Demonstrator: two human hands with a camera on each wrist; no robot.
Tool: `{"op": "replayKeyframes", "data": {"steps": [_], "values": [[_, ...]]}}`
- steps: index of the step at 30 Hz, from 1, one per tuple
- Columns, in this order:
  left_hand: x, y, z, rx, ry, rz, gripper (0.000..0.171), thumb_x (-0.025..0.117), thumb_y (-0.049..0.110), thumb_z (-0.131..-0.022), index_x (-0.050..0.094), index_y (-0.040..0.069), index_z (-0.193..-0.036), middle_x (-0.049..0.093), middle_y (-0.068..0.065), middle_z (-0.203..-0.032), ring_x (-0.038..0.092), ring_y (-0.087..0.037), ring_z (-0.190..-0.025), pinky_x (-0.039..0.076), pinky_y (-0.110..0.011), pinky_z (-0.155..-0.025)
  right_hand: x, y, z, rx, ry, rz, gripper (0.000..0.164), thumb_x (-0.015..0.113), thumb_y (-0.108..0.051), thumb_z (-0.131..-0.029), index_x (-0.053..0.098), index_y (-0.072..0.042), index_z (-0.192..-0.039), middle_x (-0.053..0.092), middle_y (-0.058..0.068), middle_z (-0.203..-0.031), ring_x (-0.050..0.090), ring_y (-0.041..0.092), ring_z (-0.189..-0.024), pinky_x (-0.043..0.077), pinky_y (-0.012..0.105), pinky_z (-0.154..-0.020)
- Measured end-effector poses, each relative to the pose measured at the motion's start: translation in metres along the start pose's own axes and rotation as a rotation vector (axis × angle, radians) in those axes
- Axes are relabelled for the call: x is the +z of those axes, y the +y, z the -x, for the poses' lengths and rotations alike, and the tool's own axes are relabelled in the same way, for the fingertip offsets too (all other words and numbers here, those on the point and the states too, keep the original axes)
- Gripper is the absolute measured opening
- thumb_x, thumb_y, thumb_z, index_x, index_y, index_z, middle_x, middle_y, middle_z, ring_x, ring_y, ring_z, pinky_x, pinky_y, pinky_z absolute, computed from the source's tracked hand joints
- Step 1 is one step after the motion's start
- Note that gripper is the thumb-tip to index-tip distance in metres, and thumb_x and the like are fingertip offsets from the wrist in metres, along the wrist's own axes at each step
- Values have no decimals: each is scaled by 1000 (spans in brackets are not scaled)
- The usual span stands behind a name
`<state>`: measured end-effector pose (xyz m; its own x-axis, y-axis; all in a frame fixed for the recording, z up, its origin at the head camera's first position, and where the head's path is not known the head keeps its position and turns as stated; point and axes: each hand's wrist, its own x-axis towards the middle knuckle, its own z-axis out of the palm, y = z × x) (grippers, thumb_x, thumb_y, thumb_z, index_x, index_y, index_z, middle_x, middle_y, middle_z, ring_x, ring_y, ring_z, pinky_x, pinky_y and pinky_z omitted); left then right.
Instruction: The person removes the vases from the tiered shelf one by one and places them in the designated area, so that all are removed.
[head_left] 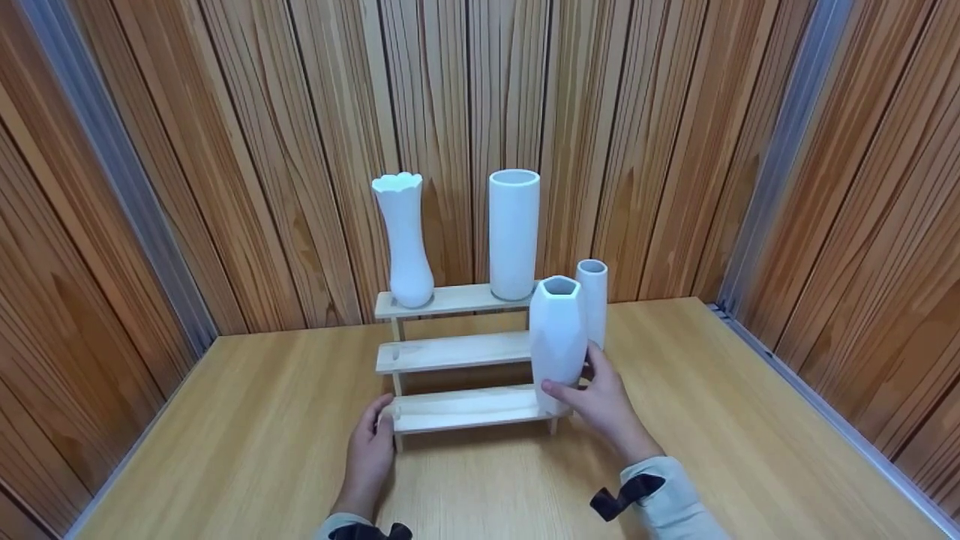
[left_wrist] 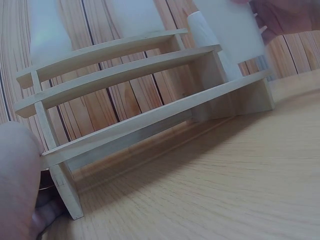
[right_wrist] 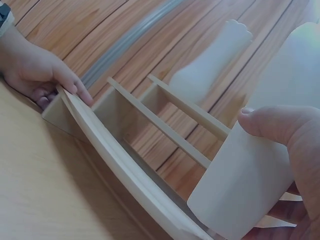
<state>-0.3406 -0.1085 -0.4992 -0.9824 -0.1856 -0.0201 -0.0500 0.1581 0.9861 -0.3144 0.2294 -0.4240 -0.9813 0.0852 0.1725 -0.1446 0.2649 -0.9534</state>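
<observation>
My right hand [head_left: 606, 397] grips a white faceted vase [head_left: 559, 337] with a five-sided mouth, thumb on its front and fingers round its far side. The vase is upright over the right end of the bottom tier; in the left wrist view its base appears slightly above the board. My left hand [head_left: 370, 450] holds the left end of the three-tier wooden stand [head_left: 465, 409], thumb against the bottom tier's end and fingers curled around it in the right wrist view. On the top tier stand a white scallop-rimmed vase [head_left: 406, 240], left, and a tall white cylinder vase [head_left: 514, 232], right.
A slimmer white cylinder vase [head_left: 594, 300] stands behind the faceted one, its base hidden. The stand rests on a wooden table [head_left: 247, 435]. Wood-plank walls [head_left: 337, 150] enclose the back and both sides, with metal strips at the corners.
</observation>
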Motion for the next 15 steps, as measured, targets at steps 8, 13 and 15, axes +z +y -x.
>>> {"op": "replayKeyframes", "data": {"steps": [8,13,15], "values": [[1,1,1,10,10,6,40,40,18,-109,50,9,-147,37,-14,-160,25,-35,-151,23,-56,-121,-20,1,-2,14,39,49,101,88,-41,-77,29,-18,-155,43,13,-151,42,39,-139,40,63,-110],[1,0,1,12,14,15,40,40,17,-108,50,9,-146,37,-15,-160,26,-35,-151,24,-55,-121,-33,3,-3,33,57,55,105,86,-44,-78,25,-15,-157,41,15,-153,42,40,-139,37,65,-110],[1,0,0,-5,8,14,40,40,19,-109,49,10,-147,36,-14,-161,25,-35,-151,23,-55,-121,-38,4,-3,38,62,51,107,86,-46,-78,22,-15,-158,40,16,-153,41,41,-139,36,67,-110]]}}
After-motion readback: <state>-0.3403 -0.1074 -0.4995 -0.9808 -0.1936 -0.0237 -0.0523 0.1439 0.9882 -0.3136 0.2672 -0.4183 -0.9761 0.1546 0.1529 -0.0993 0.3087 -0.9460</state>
